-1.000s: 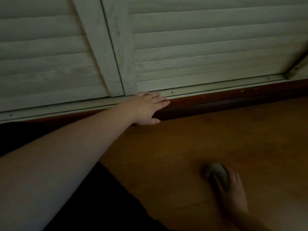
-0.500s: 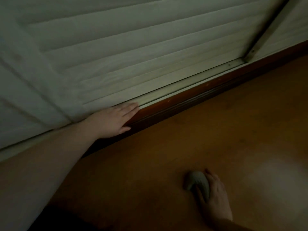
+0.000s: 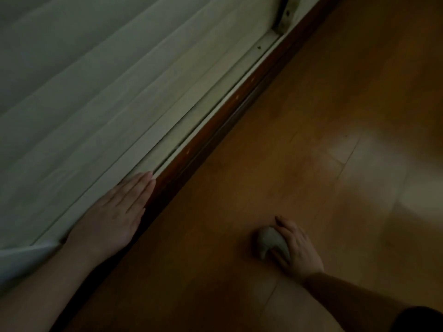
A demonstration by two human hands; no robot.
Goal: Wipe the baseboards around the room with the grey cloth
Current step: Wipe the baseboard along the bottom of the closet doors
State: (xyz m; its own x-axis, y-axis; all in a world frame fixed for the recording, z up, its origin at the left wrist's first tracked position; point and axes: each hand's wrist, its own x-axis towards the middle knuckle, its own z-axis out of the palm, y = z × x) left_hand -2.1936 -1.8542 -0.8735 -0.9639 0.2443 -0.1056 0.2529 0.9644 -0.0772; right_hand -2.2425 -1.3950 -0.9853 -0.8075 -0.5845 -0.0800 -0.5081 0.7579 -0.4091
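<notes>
A dark reddish-brown baseboard [image 3: 211,130] runs diagonally from lower left to upper right, between the pale door frame and the wooden floor. My left hand [image 3: 115,214] lies flat with straight fingers on the frame's bottom rail, just above the baseboard. My right hand [image 3: 293,248] is down on the floor, well away from the baseboard, its fingers curled around the bunched grey cloth [image 3: 269,240]. The cloth sticks out to the left of that hand.
White louvred doors [image 3: 84,92] fill the upper left, with a pale bottom rail [image 3: 215,97] and a metal bracket [image 3: 284,17] at the top. Orange-brown wooden floor [image 3: 311,140] covers the right side, with a bright light patch at the right. The scene is dim.
The view has swung to the right and tilted, so the baseboard now runs steeply. My left hand stays flat on the rail. My right hand keeps the cloth on the floor.
</notes>
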